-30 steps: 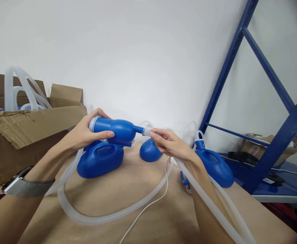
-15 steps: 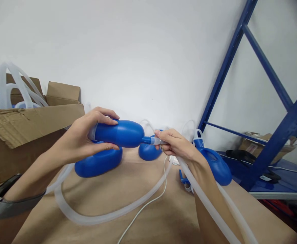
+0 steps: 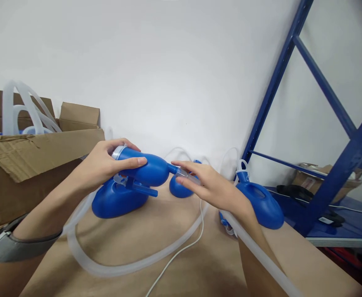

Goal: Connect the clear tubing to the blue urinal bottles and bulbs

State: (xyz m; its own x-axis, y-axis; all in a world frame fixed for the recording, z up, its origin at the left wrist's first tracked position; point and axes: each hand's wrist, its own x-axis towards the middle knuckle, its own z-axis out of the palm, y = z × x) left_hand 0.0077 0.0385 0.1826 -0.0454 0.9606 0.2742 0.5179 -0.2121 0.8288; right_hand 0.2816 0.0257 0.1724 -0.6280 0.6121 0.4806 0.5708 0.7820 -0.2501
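My left hand (image 3: 102, 165) grips a blue funnel-shaped plastic part (image 3: 143, 168) with a clear rim, held sideways above the table. Its narrow spout points right. My right hand (image 3: 210, 186) holds the end of a translucent hose (image 3: 189, 177) at that spout, the index finger stretched out along it. The hose runs back under my right forearm. A blue jug with a handle (image 3: 115, 200) lies on the table just below the held part.
A second hose (image 3: 119, 268) loops across the brown table (image 3: 181, 268), beside a thin white cable (image 3: 174, 255). Two more blue jugs (image 3: 261, 204) (image 3: 181, 187) lie farther back. An open cardboard box (image 3: 29, 161) with hoses stands left. Blue shelving (image 3: 348, 165) stands right.
My left hand has rolled the blue part, so a blue fitting now shows under it. My right hand's fingers have loosened and the index finger has straightened along the hose end.
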